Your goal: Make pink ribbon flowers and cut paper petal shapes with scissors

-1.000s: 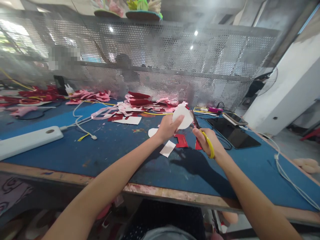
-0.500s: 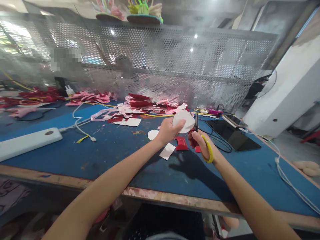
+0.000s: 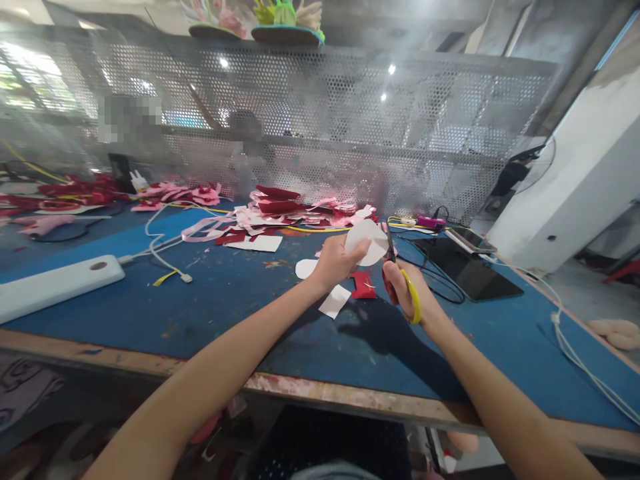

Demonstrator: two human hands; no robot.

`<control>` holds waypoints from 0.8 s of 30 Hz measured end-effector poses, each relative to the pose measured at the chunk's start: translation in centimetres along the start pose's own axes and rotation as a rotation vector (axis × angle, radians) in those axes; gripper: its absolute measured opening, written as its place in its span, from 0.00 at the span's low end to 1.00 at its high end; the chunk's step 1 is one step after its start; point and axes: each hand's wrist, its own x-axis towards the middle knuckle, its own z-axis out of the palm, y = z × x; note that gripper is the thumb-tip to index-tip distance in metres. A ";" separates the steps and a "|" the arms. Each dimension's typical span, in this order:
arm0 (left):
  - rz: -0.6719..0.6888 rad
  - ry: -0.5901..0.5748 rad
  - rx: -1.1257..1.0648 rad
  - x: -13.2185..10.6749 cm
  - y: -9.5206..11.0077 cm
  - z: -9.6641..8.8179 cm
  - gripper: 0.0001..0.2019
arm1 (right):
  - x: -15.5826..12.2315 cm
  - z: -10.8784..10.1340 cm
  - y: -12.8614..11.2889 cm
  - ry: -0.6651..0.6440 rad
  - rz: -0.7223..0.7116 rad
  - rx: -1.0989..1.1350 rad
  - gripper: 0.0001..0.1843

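Note:
My left hand (image 3: 340,257) is closed on a rounded white paper piece (image 3: 364,240), thumb on top of it. My right hand (image 3: 406,287) grips a pair of scissors with a yellow handle loop (image 3: 415,303); the dark blades (image 3: 391,241) touch the right edge of the paper. Part of the handle is hidden by the fingers. Below the hands lie a small red piece (image 3: 364,285) and a white paper rectangle (image 3: 335,301). Another rounded white piece (image 3: 305,269) rests on the table beside my left wrist.
Red, pink and white scraps (image 3: 295,210) are heaped at the back against a perforated metal screen (image 3: 350,120). On the left is a white power strip (image 3: 60,287) with cables. A dark tablet (image 3: 450,267) and white cable (image 3: 575,353) lie at the right.
The scissors have shifted slightly left along the paper's right edge. A thin white sliver now lies on the red piece below. My left hand has stayed nearly still.

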 end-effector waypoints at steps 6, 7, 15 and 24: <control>-0.004 -0.056 -0.061 0.4 0.4 -0.6 0.19 | -0.1 -1.1 -0.8 -0.021 -0.034 -0.143 0.31; -0.008 -0.071 -0.063 0.5 0.4 -0.7 0.19 | 0.0 -1.3 -0.8 -0.022 -0.038 -0.170 0.31; -0.075 -0.162 -0.096 1.2 0.0 -2.0 0.16 | 0.3 -1.2 -0.7 0.003 -0.037 -0.247 0.33; -0.152 0.021 -0.444 0.5 0.0 0.3 0.18 | 0.3 -0.4 -0.7 0.139 -0.024 -0.269 0.30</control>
